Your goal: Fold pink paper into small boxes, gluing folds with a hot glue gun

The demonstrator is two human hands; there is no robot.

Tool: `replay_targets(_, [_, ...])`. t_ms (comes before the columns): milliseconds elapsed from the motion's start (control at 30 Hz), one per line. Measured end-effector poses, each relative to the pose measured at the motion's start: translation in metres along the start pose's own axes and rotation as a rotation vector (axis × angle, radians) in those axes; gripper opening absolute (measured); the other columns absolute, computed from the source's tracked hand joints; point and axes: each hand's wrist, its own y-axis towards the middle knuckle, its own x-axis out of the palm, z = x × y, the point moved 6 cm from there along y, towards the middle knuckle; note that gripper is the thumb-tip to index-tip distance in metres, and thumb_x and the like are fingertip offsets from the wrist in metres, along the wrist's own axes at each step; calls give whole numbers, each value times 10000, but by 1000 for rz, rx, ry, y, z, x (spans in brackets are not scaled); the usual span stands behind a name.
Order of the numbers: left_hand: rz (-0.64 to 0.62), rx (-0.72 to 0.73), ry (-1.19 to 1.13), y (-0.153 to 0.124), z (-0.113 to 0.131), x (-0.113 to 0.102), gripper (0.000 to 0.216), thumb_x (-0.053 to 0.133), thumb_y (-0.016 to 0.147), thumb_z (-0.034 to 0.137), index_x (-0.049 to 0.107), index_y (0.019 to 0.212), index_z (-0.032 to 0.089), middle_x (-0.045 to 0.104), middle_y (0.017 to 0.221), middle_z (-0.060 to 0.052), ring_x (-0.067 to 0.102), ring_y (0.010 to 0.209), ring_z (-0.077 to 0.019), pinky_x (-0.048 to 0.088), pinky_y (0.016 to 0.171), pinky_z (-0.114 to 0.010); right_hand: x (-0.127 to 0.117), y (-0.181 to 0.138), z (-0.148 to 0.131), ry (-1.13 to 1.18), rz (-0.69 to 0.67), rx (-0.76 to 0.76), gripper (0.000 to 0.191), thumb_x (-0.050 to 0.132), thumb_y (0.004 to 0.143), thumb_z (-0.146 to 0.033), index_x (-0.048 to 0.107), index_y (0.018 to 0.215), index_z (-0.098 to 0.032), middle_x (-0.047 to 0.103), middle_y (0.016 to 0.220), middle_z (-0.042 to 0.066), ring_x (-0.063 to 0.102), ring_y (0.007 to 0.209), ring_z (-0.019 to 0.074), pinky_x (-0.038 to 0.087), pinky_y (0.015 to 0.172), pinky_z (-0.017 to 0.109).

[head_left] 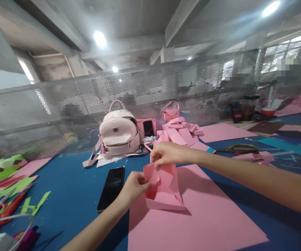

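A pink folded paper box (167, 195), its inside facing me, is held tilted above a large flat pink sheet (200, 223). My left hand (135, 186) pinches its left wall, thumb reaching in at the side. Over the upper left edge, my right hand (167, 153) is closed on the same paper, fingers bent down against it. The box's lower edge is close to the sheet; whether it touches I cannot tell. Just left of the box lies a black phone (111, 188) on the blue table (72, 195).
A pale pink backpack (120, 132) stands behind, beside a second phone (148, 128). Pink paper pieces (179, 130) and a small pink paper bag (171, 114) sit at the back. Scissors (242, 149) lie right. Green paper scraps (42, 202) and a white cable are left. A perforated metal screen (145, 83) closes the back.
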Motion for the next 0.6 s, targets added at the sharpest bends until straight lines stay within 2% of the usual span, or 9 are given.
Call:
replay_targets(100, [-24,17,63,-1,2,2,377,748,675,467,672,618,102,579,553,-1,472,513,-105,304,499,-209,1,1,-1,14,-11,11,94,680,729,-181,752,785,-162,704,731,9,599,676,130,354,538,199])
replay_targets(267, [-49,17,190,0,3,2,463,685,697,503,479,485,147,385,499,52,283,491,-61,194,468,-214,3,0,-10,-18,24,-52,102,681,773,-203,753,843,-188,732,803,2,633,736,139,374,580,201])
replay_targets(400, [-63,-1,221,-1,3,3,457,659,706,500,424,494,171,343,506,58,255,500,-66,168,471,-230,5,-1,-26,-51,88,-128,80,688,788,-204,759,818,-225,738,827,-24,638,765,136,372,603,208])
replay_targets(500, [-64,-9,271,-1,2,5,510,646,716,509,334,465,193,285,489,67,221,492,-65,138,471,-245,8,2,-33,-73,94,-142,84,696,781,-174,760,785,-228,731,789,-34,625,727,126,352,585,211])
replay_targets(600, [-69,1,273,-1,2,7,509,639,731,502,325,471,197,287,490,66,215,492,-67,137,470,-252,12,8,-33,-122,95,-149,57,699,793,-191,748,769,-205,715,750,-28,603,695,121,321,565,220])
